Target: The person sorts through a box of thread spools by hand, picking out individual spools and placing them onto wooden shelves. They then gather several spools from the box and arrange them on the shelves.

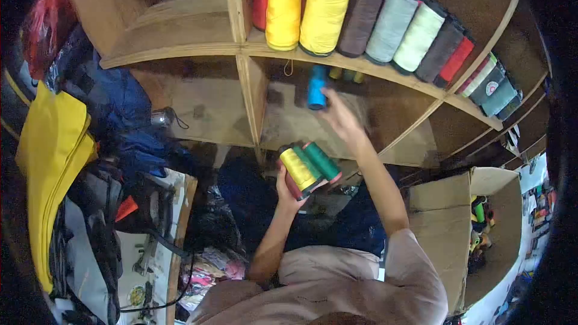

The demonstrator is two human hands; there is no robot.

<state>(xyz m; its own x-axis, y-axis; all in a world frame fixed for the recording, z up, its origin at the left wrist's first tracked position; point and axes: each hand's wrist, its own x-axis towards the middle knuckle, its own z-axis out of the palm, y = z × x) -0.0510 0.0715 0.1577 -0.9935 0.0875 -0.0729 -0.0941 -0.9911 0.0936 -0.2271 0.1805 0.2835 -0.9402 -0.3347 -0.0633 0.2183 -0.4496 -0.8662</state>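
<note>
My right hand (342,119) is closed around a blue thread spool (316,90), held upright in front of the lower shelf compartment. Lower down, my left hand (288,192) grips a bunch of thread spools against each other. Among these are a yellow spool (298,168), a green spool (323,161) and a dark red one (290,184) partly hidden by the yellow. My left fingers are mostly concealed behind the bunch. Just beyond the blue spool, a few small spools (346,76) sit in the shadow under the shelf board.
Large thread cones, including a yellow cone (326,11) and a grey cone (391,23), line the wooden shelf (180,54) above. At right stands an open cardboard box (439,213) holding small spools. Yellow material (51,144) and dark blue fabric (132,138) hang at left.
</note>
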